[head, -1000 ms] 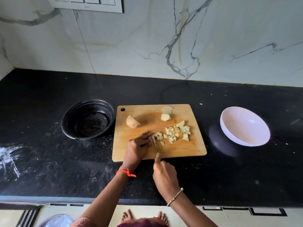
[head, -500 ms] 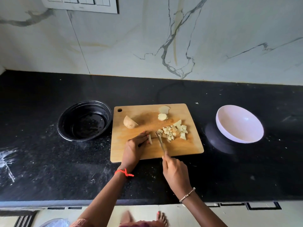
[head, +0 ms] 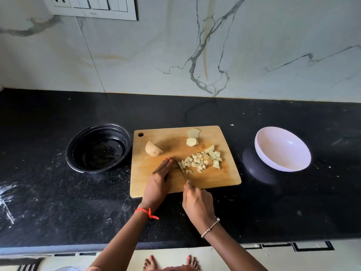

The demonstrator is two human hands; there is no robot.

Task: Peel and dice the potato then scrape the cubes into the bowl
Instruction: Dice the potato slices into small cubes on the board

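Note:
A wooden cutting board (head: 156, 184) lies on the black counter. On it sit a pile of potato cubes (head: 201, 160), a half potato (head: 152, 149) with skin on at the left, and two round slices (head: 192, 136) at the back. My right hand (head: 197, 202) grips a knife (head: 181, 170), its blade lying on the board against the left side of the cubes. My left hand (head: 159, 178) rests flat on the board just left of the blade, fingers straight. A white bowl (head: 283, 148) stands to the right of the board.
A black bowl (head: 98, 147) stands just left of the board. The marble wall rises behind the counter, with a switch panel (head: 91, 6) at the top left. Pale smears mark the counter at the far left. My bare feet show below the counter's front edge.
My left hand has let go of the potato piece it pinched and now lies flat. The knife blade has shifted back against the left side of the cube pile.

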